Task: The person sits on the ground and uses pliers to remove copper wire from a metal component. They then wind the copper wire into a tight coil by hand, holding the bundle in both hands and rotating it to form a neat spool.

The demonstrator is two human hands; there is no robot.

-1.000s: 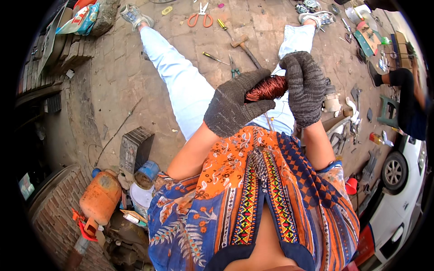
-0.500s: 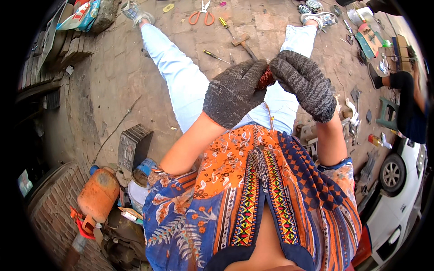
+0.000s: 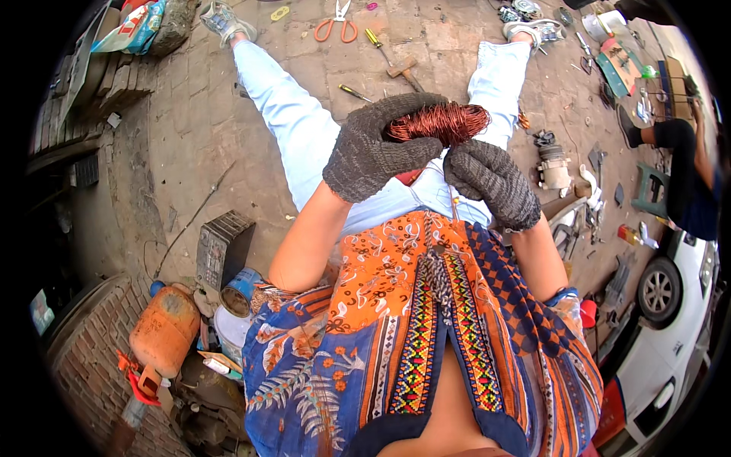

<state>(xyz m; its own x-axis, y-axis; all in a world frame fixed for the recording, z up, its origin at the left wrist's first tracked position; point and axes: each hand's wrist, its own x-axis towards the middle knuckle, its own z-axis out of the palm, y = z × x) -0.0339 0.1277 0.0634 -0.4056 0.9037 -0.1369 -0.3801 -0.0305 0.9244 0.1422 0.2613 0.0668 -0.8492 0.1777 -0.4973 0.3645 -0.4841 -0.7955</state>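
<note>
My left hand (image 3: pixel 365 148), in a dark grey knitted glove, is closed around a bundle of reddish copper wire (image 3: pixel 440 120), tilted slightly between my legs. My gloved right hand (image 3: pixel 491 183) is just below the bundle's right end, fingers curled together; what they pinch, if anything, is hidden. Something red (image 3: pixel 407 177) shows under my left hand. Beyond my hands on the brick ground lie a hammer (image 3: pixel 400 67), a yellow-handled screwdriver (image 3: pixel 373 39), a smaller screwdriver (image 3: pixel 352 93) and orange-handled scissors (image 3: pixel 336 29).
To my left are an orange cylinder (image 3: pixel 161 331), a dark battery-like block (image 3: pixel 221 251) and cans (image 3: pixel 237 293). On the right are metal parts (image 3: pixel 553 167), a green stool (image 3: pixel 652 190), another person's leg (image 3: pixel 666 133) and a white car (image 3: pixel 647 365). Bricks (image 3: pixel 114 91) are stacked at the upper left.
The copper bundle has risen into fuller view. My left hand has shifted up and left with it, while my right hand has moved down from over the bundle to below its right end.
</note>
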